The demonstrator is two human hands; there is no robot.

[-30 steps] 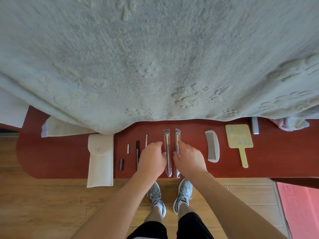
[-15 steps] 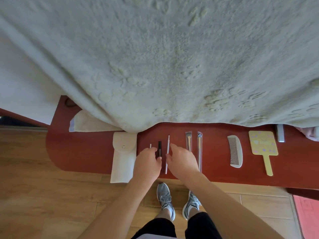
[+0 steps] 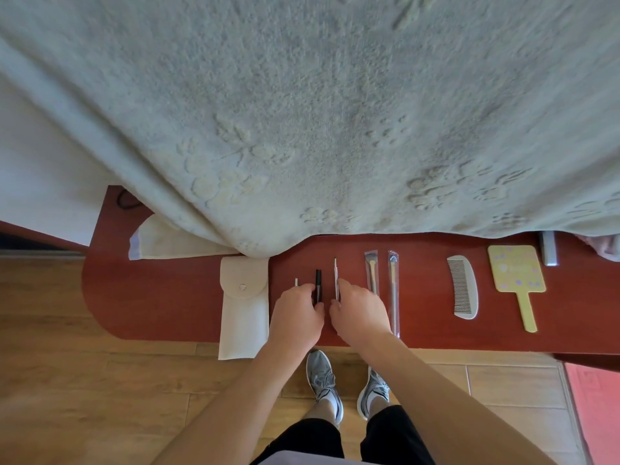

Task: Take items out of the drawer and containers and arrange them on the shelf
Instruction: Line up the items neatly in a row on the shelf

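A row of small items lies on the red wooden shelf (image 3: pixel 151 307). My left hand (image 3: pixel 295 318) rests there with its fingertips pinched on the lower end of a black pencil (image 3: pixel 318 280). A short white stick (image 3: pixel 296 282) lies just left of those fingers. Close beside it, my right hand (image 3: pixel 360 313) has its fingertips closed on a thin white tool (image 3: pixel 335 273). Right of that hand lie two brushes in clear sleeves (image 3: pixel 371 271) (image 3: pixel 393 290), partly hidden under my wrist. The lower ends of the pencil and the thin tool are covered by my hands.
A white snap pouch (image 3: pixel 244 310) hangs over the shelf's front edge at the left. A white comb (image 3: pixel 463 292), a yellow hand mirror (image 3: pixel 516 278) and a grey bar (image 3: pixel 549 248) lie to the right. A pale blanket (image 3: pixel 302 112) overhangs the shelf's back.
Both hands have moved left, off the two sleeved brushes and onto the black pencil and the thin white tool. The view has shifted left with them.
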